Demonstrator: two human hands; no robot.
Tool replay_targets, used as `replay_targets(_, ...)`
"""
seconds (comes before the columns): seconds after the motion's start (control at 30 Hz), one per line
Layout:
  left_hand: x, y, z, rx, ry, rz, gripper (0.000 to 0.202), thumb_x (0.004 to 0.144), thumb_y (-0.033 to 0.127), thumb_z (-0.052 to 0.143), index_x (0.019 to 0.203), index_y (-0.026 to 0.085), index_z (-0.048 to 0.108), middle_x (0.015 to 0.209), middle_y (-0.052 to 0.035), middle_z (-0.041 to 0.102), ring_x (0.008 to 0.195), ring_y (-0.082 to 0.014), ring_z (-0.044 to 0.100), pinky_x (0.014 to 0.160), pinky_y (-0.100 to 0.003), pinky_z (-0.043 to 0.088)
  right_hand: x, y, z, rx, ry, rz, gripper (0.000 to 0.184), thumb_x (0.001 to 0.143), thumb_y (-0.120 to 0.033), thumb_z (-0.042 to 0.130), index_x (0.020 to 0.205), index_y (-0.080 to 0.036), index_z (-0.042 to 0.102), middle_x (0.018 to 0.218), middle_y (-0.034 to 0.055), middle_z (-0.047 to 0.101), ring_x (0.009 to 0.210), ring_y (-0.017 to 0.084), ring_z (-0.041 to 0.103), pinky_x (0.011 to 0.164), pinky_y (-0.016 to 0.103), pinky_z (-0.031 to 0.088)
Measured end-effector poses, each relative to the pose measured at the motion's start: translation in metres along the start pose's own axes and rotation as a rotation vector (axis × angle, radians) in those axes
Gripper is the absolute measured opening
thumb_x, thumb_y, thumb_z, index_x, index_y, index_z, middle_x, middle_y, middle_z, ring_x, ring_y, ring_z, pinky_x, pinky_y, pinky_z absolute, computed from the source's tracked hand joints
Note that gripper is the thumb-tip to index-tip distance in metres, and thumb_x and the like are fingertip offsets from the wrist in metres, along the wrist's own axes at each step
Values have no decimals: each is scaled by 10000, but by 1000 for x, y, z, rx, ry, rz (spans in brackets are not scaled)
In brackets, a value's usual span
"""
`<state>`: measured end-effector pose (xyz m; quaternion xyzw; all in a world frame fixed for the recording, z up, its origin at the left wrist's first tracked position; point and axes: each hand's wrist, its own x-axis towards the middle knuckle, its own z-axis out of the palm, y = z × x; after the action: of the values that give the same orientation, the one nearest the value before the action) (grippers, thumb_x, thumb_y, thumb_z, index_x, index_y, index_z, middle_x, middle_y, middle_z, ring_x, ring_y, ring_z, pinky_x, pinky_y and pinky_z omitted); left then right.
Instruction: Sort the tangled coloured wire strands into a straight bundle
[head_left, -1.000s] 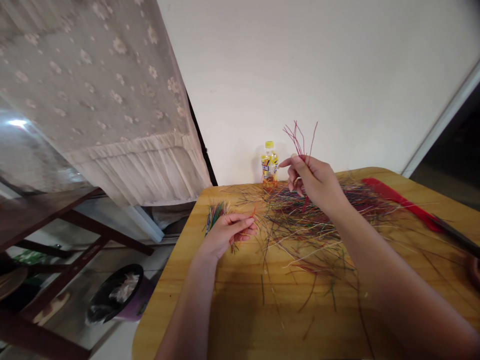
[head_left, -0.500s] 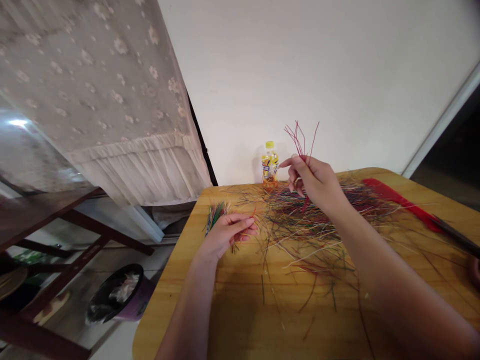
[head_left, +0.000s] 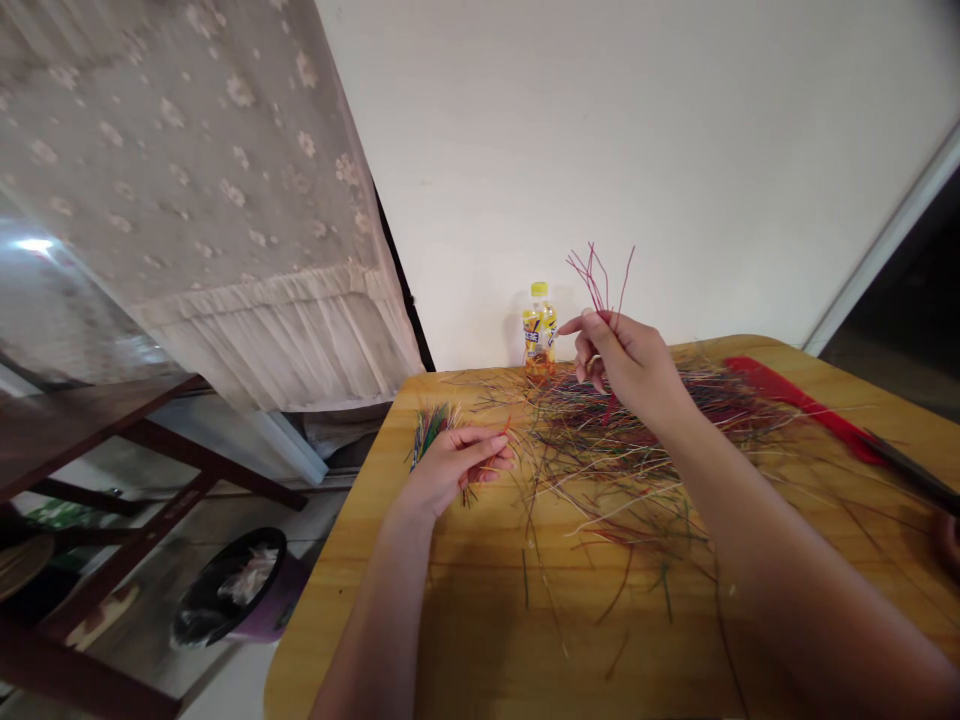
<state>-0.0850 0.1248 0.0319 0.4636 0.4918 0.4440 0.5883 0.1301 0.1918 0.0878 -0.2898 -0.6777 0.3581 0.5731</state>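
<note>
My right hand is raised over the far middle of the wooden table, its fingers pinched round a small bunch of thin red strands that stick upward. Beneath it lies a loose heap of several coloured strands. My left hand rests on the table at the left, its fingers closed on a bundle of mixed-colour strands whose ends fan out beyond it.
A small yellow bottle stands at the table's far edge by the wall. A long red comb-like tool lies at the far right. Left of the table are a curtain, a dark wooden frame and a bin on the floor.
</note>
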Motion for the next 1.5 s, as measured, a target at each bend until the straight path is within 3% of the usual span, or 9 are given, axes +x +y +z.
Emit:
replay_targets(0.37,1,2,2,-39,-16,-13,143,645,296,752,734,187,726,718,-32,695,611,-113,601,508,-204,425,-3,1,1,-105,-18,-77,387,931,-469,391,919,-159,622,534,-30,505,382,55,446,369,188,363)
replay_targets(0.57,2,0,0,-14,-21,-20,199,634,320,770,750,166,720,745,-50,705,644,-124,623,526,-204,458,-2,7,5,-49,-60,-50,384,921,-477,404,909,-157,616,575,-26,496,417,59,487,355,174,358)
replay_targets(0.9,2,-4,-3,50,-97,-57,225,653,343,764,808,185,731,778,-55,722,684,-145,656,630,-244,500,1,21,12,16,-220,106,324,921,-411,408,857,-144,580,615,-16,495,517,85,565,377,164,410)
replay_targets(1.1,3,-2,-2,129,-75,-67,210,681,373,732,779,188,738,776,-57,729,676,-147,650,629,-242,489,-8,17,27,-28,-364,138,312,928,-366,395,835,-139,588,633,5,558,494,84,554,394,173,442)
replay_targets(1.3,1,1,1,94,-13,-44,262,610,394,779,739,172,728,712,-43,712,597,-119,609,621,-246,480,-18,24,46,-110,-486,93,346,931,-409,382,850,-152,599,621,1,608,419,84,509,443,205,436)
replay_targets(1.37,1,2,2,70,1,-40,272,593,392,791,724,164,720,702,-40,706,602,-121,609,631,-253,483,-17,25,46,-146,-463,64,367,932,-421,370,843,-153,603,629,3,607,435,94,512,463,216,430)
replay_targets(1.5,2,2,4,56,17,-25,260,605,379,790,687,147,707,690,-46,698,615,-122,614,620,-243,479,-12,25,41,-233,-269,-73,423,939,-422,334,799,-148,624,739,49,639,681,151,589,667,260,449)
